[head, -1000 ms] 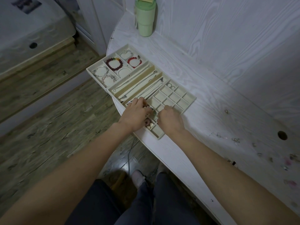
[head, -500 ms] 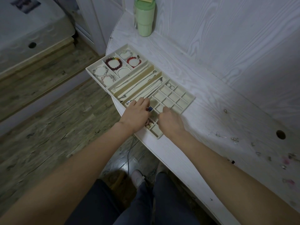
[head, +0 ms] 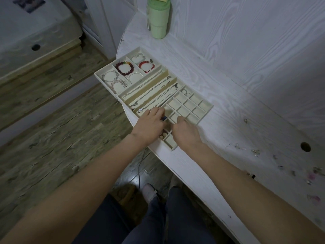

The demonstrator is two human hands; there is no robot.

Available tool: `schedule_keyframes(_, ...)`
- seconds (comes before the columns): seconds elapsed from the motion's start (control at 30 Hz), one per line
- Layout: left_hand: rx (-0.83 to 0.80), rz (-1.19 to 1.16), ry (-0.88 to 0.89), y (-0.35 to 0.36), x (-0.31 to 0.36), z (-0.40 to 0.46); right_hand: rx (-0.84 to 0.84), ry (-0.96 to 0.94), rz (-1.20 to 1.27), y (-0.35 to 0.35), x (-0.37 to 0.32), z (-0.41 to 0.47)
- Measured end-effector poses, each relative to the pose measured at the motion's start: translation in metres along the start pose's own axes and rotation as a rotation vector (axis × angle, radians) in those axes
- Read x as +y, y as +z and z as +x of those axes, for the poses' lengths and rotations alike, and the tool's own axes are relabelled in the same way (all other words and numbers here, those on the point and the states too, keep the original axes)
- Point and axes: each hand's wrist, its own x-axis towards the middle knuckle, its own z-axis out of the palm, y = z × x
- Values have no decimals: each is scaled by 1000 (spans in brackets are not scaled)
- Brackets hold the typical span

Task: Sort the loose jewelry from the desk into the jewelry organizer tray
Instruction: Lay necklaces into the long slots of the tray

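The tray (head: 204, 112) overhangs the desk's (head: 202, 164) near-left edge; bare desk lies right. Six bracelets fill its far cells. My left hand (head: 149, 127) pinches something small; right hand's (head: 184, 132) grip I cannot tell.

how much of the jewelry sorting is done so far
Well along. Done: bracelets fill the far tray section and necklaces lie in the long slots. In hand: both hands, left hand and right hand, work at the small grid compartments, mostly bare. Left: small loose pieces scattered on the desk to the right.
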Motion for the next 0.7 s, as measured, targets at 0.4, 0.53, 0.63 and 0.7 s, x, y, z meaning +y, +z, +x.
schedule_keyframes(0.4,-5,6,-20,2,0,0,-20,18,41,2,2,2)
schedule_keyframes(0.53,17,59,10,0,-1,-3,-15,19,35,3,3,3)
schedule_keyframes(0.63,-7,-7,-23,0,-3,-4,-9,40,65,5,4,4)
schedule_keyframes(0.7,-7,-59,-58,0,-4,-3,-16,60,95,4,4,5)
